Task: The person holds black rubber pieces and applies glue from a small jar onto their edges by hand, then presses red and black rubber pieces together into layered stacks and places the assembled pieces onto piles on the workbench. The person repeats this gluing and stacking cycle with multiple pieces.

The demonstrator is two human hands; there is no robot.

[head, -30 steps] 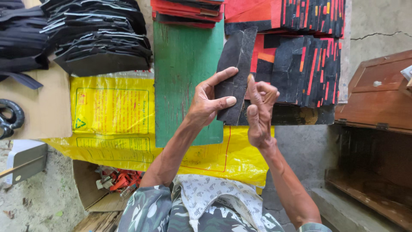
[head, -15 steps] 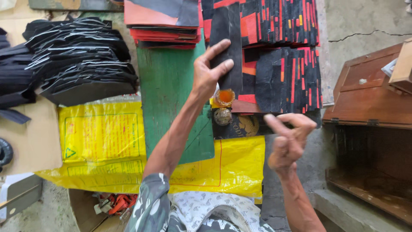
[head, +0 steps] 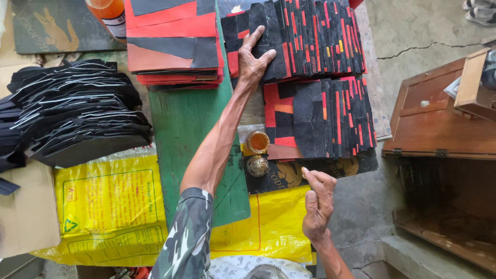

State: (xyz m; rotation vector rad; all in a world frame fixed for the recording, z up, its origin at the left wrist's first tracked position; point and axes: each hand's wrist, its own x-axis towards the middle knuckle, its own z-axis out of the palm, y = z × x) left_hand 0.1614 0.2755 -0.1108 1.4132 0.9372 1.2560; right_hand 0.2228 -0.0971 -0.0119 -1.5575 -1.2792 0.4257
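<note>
Under our left hand: black piece now pressed onto fanned black-and-red stack.
Fingers spread flat; right hand has let go, fingertips pinched empty beside glue jar.

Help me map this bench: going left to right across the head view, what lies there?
Pile of black pieces → yellow sack → green board → small amber jar → rows of black and red strips → brown wooden box.
</note>
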